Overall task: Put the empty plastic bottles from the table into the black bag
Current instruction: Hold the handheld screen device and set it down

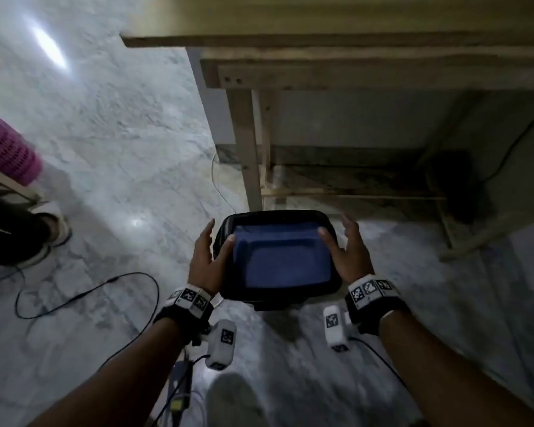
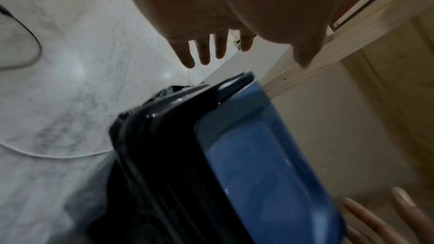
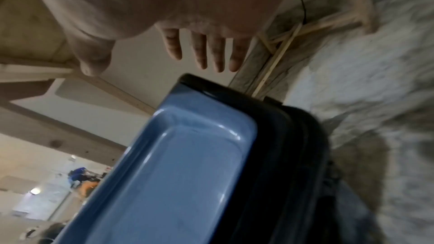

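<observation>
A rectangular bin with a blue plastic inside (image 1: 282, 260) and a black bag (image 1: 336, 282) folded over its rim stands on the grey marbled floor (image 1: 114, 143), just in front of the near leg of a pale wooden bench (image 1: 336, 41). Its blue bottom is bare where it shows. No plastic bottles show in any view; only the edge and underside of the bench top are visible.

The left hand (image 1: 204, 260) is at the bin's left side, fingers straight and spread, thumb lying over the left rim. The right hand (image 1: 349, 257) is at the right side, fingers also straight and spread, thumb at the right rim. From the left wrist view the fingers (image 2: 204, 53) hang extended above the black-lined edge (image 2: 164, 136); the right wrist view shows the same open fingers (image 3: 211, 51) above the blue inside (image 3: 183, 173). Neither hand curls round anything.

A black cable (image 1: 84, 294) loops on the floor to the left, and a pink ribbed basket (image 1: 7, 149) sits at the far left edge.
</observation>
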Motion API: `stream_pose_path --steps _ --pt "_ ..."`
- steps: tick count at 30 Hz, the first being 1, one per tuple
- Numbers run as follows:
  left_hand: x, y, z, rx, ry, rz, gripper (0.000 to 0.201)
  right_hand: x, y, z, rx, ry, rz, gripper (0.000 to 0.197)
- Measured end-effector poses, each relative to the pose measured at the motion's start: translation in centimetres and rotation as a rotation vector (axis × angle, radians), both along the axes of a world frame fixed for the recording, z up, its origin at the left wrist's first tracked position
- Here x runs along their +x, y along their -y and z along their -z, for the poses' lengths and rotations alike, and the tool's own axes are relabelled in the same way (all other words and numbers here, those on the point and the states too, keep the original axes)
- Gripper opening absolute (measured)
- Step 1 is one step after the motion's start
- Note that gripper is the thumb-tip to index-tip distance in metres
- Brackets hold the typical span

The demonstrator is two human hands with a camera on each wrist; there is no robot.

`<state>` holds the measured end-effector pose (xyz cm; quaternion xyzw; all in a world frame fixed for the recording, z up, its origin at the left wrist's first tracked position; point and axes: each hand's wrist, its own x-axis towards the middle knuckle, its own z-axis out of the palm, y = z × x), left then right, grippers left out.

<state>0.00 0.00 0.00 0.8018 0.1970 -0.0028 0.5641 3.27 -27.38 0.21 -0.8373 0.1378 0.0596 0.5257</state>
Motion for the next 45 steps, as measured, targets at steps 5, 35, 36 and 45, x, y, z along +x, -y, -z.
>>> stream_pose_path --steps 5,35,36,45 --pt "1.2 1.0 4.1 -0.074 0.094 0.014 0.071 1.2 -0.4 3.7 0.099 0.045 -0.006 0.092" --pt "4.3 26.3 2.1 -0.261 0.373 0.511 0.070 -8.1 23.1 -1.9 -0.176 0.420 0.383 0.061" --pt "4.1 28.0 3.4 -0.286 0.326 0.540 0.070 -9.0 24.6 -0.5 -0.177 0.396 0.414 0.061" --pt "1.1 33.9 20.0 -0.216 -0.011 0.639 0.061 -14.7 28.0 18.4 -0.093 0.160 0.564 0.063"
